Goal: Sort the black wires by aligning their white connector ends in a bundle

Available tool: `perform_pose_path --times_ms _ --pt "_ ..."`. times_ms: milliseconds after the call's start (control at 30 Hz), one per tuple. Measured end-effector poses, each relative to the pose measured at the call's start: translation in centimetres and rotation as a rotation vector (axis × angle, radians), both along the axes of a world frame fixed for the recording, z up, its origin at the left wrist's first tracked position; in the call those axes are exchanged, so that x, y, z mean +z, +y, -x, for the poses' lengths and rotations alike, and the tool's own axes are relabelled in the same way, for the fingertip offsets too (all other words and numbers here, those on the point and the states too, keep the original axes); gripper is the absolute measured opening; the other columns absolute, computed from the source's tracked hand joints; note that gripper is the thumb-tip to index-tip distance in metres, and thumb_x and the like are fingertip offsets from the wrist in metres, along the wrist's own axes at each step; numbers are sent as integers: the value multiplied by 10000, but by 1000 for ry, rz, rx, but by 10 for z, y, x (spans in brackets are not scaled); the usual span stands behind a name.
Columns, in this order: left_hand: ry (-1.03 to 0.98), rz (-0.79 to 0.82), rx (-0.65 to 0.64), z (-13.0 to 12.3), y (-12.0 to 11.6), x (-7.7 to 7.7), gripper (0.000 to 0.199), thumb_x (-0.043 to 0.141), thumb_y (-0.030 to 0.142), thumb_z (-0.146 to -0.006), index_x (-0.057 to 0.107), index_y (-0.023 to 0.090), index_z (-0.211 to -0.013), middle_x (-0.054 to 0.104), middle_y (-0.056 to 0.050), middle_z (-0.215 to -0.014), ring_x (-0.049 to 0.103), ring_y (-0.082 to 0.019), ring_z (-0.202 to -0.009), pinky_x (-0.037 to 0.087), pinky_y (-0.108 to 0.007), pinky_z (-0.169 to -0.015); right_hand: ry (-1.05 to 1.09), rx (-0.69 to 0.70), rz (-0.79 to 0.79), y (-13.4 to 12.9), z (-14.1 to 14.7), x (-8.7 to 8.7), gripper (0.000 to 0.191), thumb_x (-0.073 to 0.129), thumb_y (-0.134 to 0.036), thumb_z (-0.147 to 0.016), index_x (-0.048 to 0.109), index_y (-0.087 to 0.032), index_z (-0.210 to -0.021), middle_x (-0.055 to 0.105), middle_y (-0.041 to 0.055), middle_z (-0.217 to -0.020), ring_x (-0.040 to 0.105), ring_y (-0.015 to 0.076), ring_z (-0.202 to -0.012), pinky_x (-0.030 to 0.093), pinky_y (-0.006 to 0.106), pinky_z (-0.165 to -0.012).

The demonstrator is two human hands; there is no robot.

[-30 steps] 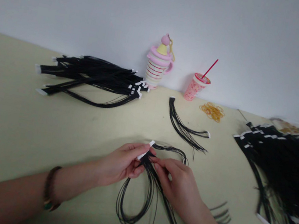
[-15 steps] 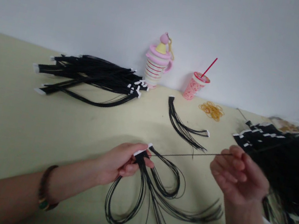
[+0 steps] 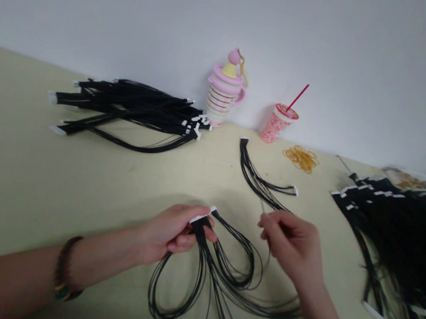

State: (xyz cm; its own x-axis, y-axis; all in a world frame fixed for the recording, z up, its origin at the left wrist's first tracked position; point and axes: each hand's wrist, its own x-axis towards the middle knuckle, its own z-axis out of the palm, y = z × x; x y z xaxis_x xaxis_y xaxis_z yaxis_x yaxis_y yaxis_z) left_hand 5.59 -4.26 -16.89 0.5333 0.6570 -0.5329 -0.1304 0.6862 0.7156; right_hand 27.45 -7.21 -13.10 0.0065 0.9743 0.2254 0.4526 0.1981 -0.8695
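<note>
My left hand is closed on a black wire harness, thumb pressed on its white connector. Wires from the harness curl into two loops below the hand, and a longer bundle trails toward the front. A second small white connector shows at the fingertips. To the right, my right hand is pinched on a thin black wire; a blurred piece of wire sticks up above the fingertips. Just beyond that hand, another black harness with white connectors lies on the table.
A pile of finished-looking black harnesses lies at the back left. Against the wall stand a pink-lidded striped cup and a small pink cup with a straw. Yellow rubber bands lie beside them. A large harness stack covers the right side.
My right hand has moved left, toward the harness. The wire that was pulled straight between the hands is now slack. My left hand has stayed in place.
</note>
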Motion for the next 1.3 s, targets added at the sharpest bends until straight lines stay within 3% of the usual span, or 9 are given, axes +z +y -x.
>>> perform_pose_path --times_ms 100,367,633,867,1033,1200,1300 --pt "-16 36 35 0 0 1 264 504 378 -841 569 127 -791 628 -30 -716 225 0 -332 106 -150 -316 -256 140 -77 -11 23 -7 253 503 -145 -796 510 -136 -542 440 -25 -493 401 86 -463 275 211 -450" --pt "-66 80 40 2 2 0 275 488 378 -853 571 124 -789 606 -5 -721 213 8 -328 109 -145 -318 -211 318 -8 -16 34 -16 246 446 -82 -744 374 -148 -519 324 -56 -484 316 63 -444 219 200 -444" --pt "-103 63 37 2 3 -3 276 502 369 -843 581 117 -766 585 -6 -663 207 1 -336 108 -146 -316 -229 312 67 -15 35 -19 248 435 -118 -770 387 -153 -529 336 -50 -493 313 76 -458 216 215 -448" --pt "-96 57 56 1 2 -2 254 519 352 -830 581 116 -763 602 -21 -705 224 3 -340 114 -139 -311 -203 342 28 -16 35 -19 244 439 -79 -769 370 -153 -547 335 -54 -507 328 71 -468 226 205 -460" --pt "-114 74 43 1 2 -2 256 489 349 -850 567 124 -757 564 4 -625 204 -6 -331 121 -153 -308 -212 342 33 -17 35 -18 241 426 -95 -791 385 -155 -561 357 -48 -521 343 78 -479 234 210 -467" --pt "-74 70 46 1 2 -1 261 500 358 -836 572 120 -755 604 -25 -721 228 2 -346 112 -145 -318 -231 349 35 -18 35 -18 236 422 -109 -798 402 -155 -567 372 -43 -523 358 82 -480 242 214 -472" --pt "-63 61 44 1 2 -1 269 508 372 -828 573 124 -746 577 -6 -642 219 -8 -336 116 -156 -313 -222 346 33 -18 36 -17 245 420 -114 -801 394 -156 -561 366 -43 -520 356 82 -479 242 215 -470"
